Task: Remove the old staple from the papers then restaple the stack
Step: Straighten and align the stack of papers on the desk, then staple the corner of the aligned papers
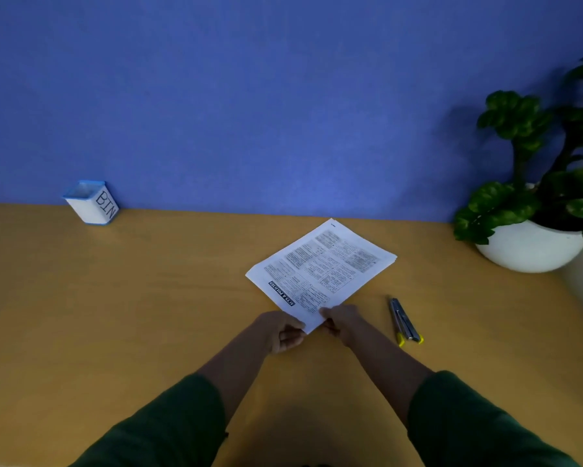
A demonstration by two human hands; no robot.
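- Left hand (283,333) and right hand (340,321) pinch the near corner of the white printed paper stack (320,271).
- Staple unseen; judged best pried gently, sheets pressed flat on the wooden bench (148,298).

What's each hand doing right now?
Left hand: pinching the papers' near corner.
Right hand: gripping the same corner.

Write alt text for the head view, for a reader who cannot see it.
Both hands pinch the near corner of a printed paper stack lying on a wooden desk, left hand and right hand either side. A yellow-tipped metal tool lies to the right; a small container marked BIN and a potted plant stand by the blue wall.
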